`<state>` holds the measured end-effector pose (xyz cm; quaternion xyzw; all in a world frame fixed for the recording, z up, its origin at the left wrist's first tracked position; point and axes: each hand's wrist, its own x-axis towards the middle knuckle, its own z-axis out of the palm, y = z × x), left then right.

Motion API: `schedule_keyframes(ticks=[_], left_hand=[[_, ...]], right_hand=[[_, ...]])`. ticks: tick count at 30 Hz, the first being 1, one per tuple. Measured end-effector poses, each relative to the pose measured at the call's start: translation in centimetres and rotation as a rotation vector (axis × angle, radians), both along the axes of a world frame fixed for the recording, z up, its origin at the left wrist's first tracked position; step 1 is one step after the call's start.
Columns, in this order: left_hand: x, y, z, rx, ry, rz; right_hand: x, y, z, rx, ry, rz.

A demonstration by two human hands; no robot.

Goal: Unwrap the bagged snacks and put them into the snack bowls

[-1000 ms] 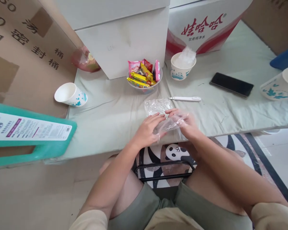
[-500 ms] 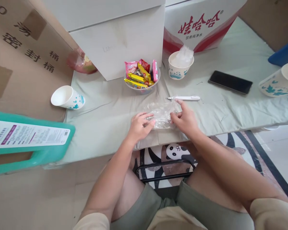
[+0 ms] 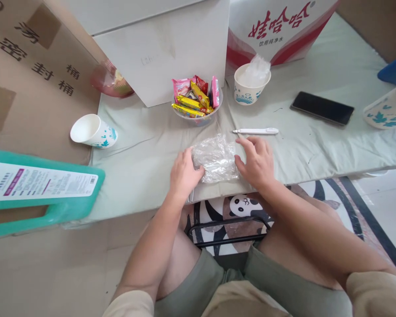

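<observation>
A crumpled sheet of clear plastic film (image 3: 216,160) lies near the front edge of the cloth-covered table. My left hand (image 3: 185,174) grips its left side, the thumb over the film and the fingers along the far left corner. At the right edge is my right hand (image 3: 255,160), its thumb and index finger apart and the other fingers curled; nothing shows between them. Just beyond that hand lies a slim white cutter-like tool (image 3: 255,131). Behind the film stands a clear plastic bowl (image 3: 199,119) heaped with wrapped snacks (image 3: 194,99) in yellow, pink and red.
A paper cup (image 3: 252,88) with crumpled clear plastic stands behind the tool. A phone (image 3: 322,108) and another paper cup (image 3: 384,110) are at right. One cup (image 3: 94,131) lies tilted at left, near a green jug (image 3: 69,211). White boxes (image 3: 165,57) stand along the back.
The film, flatter before, is now more bunched up and raised. My left hand has moved to its left edge. My right hand's fingers have drawn back from the film and the tool.
</observation>
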<state>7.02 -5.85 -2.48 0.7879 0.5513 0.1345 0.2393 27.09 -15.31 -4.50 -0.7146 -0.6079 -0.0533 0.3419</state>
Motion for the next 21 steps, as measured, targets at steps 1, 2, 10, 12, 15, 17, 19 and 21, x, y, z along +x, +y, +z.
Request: schedule_keyframes(ticks=[1,2,10,12,15,17,19,21], left_hand=[[-0.2,0.1,-0.3,0.028,-0.009,-0.006],[-0.3,0.3,-0.6,0.043,-0.022,-0.014],[-2.0,2.0,0.6,0.282,-0.294,-0.29],[-1.9,1.4,1.5,0.188,-0.348,-0.604],[-1.1,0.1,1.7,-0.128,-0.36,-0.63],[-0.4,-0.3,1.3,-0.332,-0.453,-0.431],[0.4,-0.2,0.9,-0.476,-0.622,-0.235],[1.2,0.4,0.7,-0.582,-0.766,-0.126]], right_hand=[[-0.3,-0.2,0.2,0.044,-0.052,0.093],[-0.5,-0.5,0.4,0.05,-0.085,0.216],[-0.3,-0.6,0.2,-0.227,0.061,0.442],[0.2,-0.8,0.6,-0.208,0.258,0.467],[0.9,-1.1,1.5,-0.228,0.71,0.476],[1.3,-1.1,1.8,-0.196,1.025,0.454],[1.6,-0.6,1.9,-0.154,1.207,0.45],[1.6,0.2,1.9,-0.195,1.224,0.434]])
